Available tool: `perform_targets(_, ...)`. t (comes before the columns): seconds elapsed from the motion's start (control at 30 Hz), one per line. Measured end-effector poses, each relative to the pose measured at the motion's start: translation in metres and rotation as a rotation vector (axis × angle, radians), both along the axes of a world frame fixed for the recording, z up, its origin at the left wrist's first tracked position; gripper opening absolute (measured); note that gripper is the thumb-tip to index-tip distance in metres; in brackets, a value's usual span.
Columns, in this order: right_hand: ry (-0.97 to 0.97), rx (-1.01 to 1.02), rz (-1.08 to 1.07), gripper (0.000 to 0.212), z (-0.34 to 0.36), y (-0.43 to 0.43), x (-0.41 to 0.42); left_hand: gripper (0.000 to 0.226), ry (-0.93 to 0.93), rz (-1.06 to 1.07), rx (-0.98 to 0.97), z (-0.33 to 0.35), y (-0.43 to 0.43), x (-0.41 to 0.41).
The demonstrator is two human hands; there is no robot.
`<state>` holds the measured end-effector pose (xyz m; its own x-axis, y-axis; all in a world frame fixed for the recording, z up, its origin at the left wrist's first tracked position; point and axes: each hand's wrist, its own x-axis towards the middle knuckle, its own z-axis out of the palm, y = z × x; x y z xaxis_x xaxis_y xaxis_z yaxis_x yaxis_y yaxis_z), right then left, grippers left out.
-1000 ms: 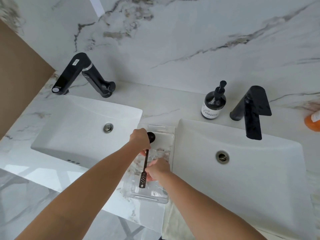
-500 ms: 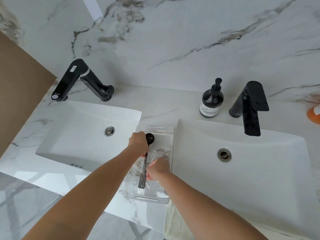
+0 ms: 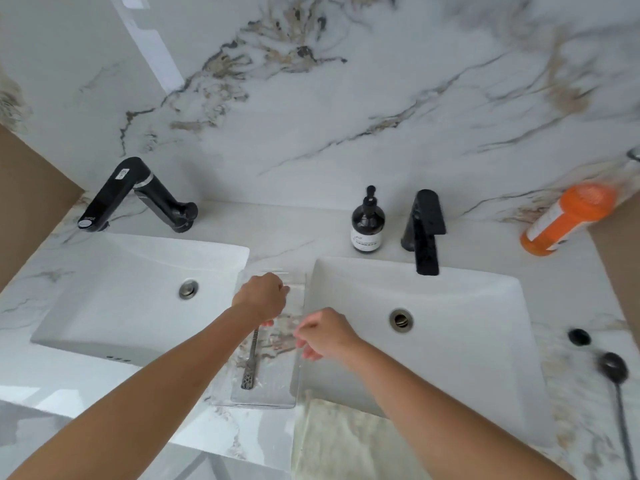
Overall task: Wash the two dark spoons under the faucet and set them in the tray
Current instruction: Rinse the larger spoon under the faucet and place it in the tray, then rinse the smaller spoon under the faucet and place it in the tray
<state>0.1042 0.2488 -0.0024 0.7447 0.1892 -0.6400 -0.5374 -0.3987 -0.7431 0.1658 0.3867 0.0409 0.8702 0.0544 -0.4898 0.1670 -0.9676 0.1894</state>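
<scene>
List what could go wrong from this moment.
1. The left hand is over the head of the spoon in the clear tray; knocking it could flip it out.
2. The tray sits on a narrow strip between two sinks and might slide in.
3. The second spoon lies near the counter's right edge, easily missed or knocked.

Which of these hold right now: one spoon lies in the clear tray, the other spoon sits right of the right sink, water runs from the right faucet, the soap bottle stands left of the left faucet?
1. A dark spoon lies in the clear tray. True.
2. The second spoon lies on the counter right of the right sink. True.
3. Water runs from the right faucet. False: no stream shows.
4. The soap bottle stands left of the left faucet. False: it stands beside the right faucet.
</scene>
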Motion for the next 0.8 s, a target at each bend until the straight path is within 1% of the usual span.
perform_targets(0.07, -0.033, -0.082, -0.034, 0.023, 0.001, -0.046, -0.012, 0.033, -0.038, -0.093, 0.007, -0.006, -0.031, -0.012)
perform_targets(0.17, -0.064, -0.254, -0.069, 0.023, 0.002, -0.117, -0.04, 0.028, -0.07, -0.215, 0.004, -0.023, -0.092, -0.035)
perform_targets(0.23, -0.071, -0.407, -0.085, 0.028, 0.003, -0.165, -0.065, 0.028, -0.058, -0.288, 0.003, -0.033, -0.138, -0.054)
perform_targets(0.3, -0.052, -0.517, -0.124, 0.033, 0.002, -0.213, -0.096, 0.03, -0.015, -0.359, 0.0, -0.041, -0.185, -0.076)
perform_targets(0.47, 0.049, -0.626, -0.312, 0.033, -0.002, -0.317, -0.169, 0.03, 0.075, -0.524, -0.057, -0.053, -0.294, -0.126)
perform_targets(0.57, 0.094, -0.66, -0.432, 0.024, -0.009, -0.366, -0.206, 0.028, 0.104, -0.561, -0.128, -0.053, -0.356, -0.151)
perform_targets(0.63, 0.107, -0.684, -0.466, 0.017, -0.018, -0.389, -0.225, 0.026, 0.131, -0.575, -0.191, -0.054, -0.394, -0.169)
perform_targets(0.73, 0.071, -0.715, -0.466, 0.023, -0.037, -0.403, -0.24, 0.023, 0.146, -0.585, -0.291, -0.064, -0.444, -0.188)
perform_targets(0.8, 0.034, -0.724, -0.513, 0.021, -0.045, -0.402, -0.241, 0.023, 0.149, -0.535, -0.358, -0.069, -0.47, -0.193)
